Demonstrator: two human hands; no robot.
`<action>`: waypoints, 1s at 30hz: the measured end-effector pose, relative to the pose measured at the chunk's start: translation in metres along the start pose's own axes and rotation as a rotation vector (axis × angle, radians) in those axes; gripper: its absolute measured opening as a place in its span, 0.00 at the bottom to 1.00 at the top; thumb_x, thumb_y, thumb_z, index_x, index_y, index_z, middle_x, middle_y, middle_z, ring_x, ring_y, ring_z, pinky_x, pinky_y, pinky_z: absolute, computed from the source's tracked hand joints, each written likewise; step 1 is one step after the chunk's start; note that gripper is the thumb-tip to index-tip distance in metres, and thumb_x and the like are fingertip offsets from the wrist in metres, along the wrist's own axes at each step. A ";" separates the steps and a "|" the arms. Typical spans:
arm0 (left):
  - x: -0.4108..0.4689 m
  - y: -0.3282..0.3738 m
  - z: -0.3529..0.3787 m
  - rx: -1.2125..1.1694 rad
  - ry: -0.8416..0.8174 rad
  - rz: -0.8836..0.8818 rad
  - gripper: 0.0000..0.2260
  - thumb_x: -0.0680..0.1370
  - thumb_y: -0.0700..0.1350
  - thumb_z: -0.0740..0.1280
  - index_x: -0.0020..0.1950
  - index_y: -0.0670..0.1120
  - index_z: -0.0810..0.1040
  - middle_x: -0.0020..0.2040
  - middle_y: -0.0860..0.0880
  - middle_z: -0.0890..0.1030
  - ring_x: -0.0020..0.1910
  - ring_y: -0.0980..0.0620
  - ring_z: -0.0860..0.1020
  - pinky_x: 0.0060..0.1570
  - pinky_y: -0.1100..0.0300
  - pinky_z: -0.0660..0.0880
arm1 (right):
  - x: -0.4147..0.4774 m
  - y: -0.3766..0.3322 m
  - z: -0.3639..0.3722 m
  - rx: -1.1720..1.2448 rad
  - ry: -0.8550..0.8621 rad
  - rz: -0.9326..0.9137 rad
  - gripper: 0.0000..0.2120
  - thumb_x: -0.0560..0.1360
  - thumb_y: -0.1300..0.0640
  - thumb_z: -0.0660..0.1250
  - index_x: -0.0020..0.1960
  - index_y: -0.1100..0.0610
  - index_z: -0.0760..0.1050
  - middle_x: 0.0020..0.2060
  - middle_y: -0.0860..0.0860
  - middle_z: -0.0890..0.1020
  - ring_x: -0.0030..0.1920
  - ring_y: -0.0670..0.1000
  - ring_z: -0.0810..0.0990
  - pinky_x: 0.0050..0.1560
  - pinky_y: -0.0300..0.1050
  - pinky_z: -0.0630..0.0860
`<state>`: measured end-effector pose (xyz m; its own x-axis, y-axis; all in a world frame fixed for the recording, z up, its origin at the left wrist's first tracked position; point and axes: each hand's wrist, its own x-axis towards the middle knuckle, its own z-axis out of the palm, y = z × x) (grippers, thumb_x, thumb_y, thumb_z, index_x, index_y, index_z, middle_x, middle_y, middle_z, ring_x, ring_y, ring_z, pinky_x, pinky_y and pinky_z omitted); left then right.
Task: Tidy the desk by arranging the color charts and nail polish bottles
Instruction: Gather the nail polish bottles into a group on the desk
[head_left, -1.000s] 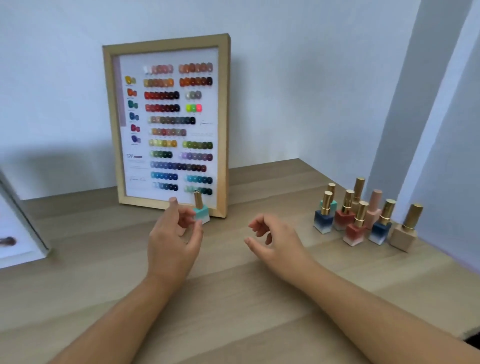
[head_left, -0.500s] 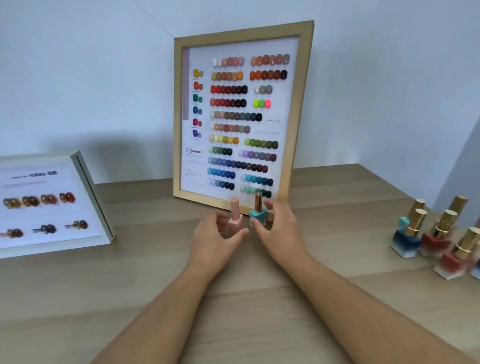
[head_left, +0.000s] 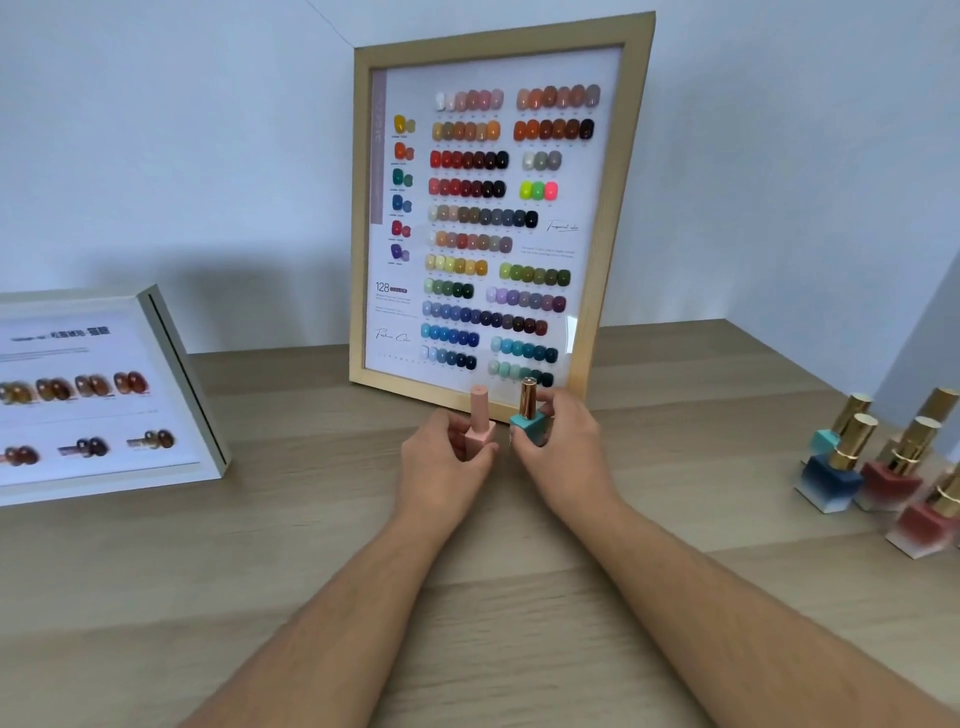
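A wood-framed color chart (head_left: 498, 218) stands upright against the wall at the back of the desk. Just in front of its lower edge, my left hand (head_left: 441, 467) grips a pink nail polish bottle (head_left: 479, 428) with a pink cap. Beside it, my right hand (head_left: 563, 457) grips a teal bottle (head_left: 529, 420) with a gold cap. Both bottles are upright and close together. A white-framed color chart (head_left: 104, 395) lies at the left. Several gold-capped bottles (head_left: 852, 457) stand grouped at the right edge.
The wooden desk (head_left: 311, 571) meets the wall behind the charts, and a wall corner juts in at the far right above the bottle group. Bare desk surface lies between the white chart and my hands.
The view has swung left, bringing the white-framed chart into sight. My right hand moved in from the right and took hold of the teal bottle. My left hand now holds the pink bottle.
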<state>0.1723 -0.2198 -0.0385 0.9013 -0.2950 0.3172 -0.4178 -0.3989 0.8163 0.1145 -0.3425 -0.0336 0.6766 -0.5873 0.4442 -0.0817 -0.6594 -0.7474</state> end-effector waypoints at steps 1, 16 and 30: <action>-0.001 0.001 0.000 -0.010 -0.001 -0.005 0.10 0.69 0.49 0.74 0.42 0.54 0.74 0.36 0.58 0.78 0.36 0.63 0.76 0.35 0.71 0.69 | -0.002 0.000 -0.003 0.023 0.006 -0.008 0.19 0.70 0.57 0.70 0.60 0.55 0.71 0.53 0.51 0.76 0.50 0.48 0.75 0.52 0.38 0.73; -0.060 0.052 0.022 -0.097 -0.190 0.280 0.10 0.68 0.45 0.74 0.43 0.57 0.75 0.40 0.61 0.81 0.40 0.63 0.78 0.40 0.70 0.73 | -0.088 0.041 -0.159 -0.074 0.032 -0.066 0.14 0.69 0.54 0.71 0.47 0.38 0.70 0.43 0.40 0.78 0.48 0.38 0.74 0.45 0.27 0.70; -0.108 0.144 0.158 -0.158 -0.479 0.358 0.09 0.70 0.44 0.72 0.46 0.53 0.76 0.39 0.59 0.79 0.40 0.61 0.78 0.42 0.60 0.77 | -0.120 0.111 -0.275 -0.259 0.282 0.137 0.14 0.68 0.56 0.73 0.51 0.47 0.73 0.43 0.39 0.76 0.44 0.39 0.76 0.41 0.26 0.69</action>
<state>-0.0029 -0.3826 -0.0309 0.5413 -0.7584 0.3630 -0.6300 -0.0799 0.7725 -0.1771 -0.4740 -0.0344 0.4218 -0.7603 0.4941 -0.3635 -0.6410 -0.6760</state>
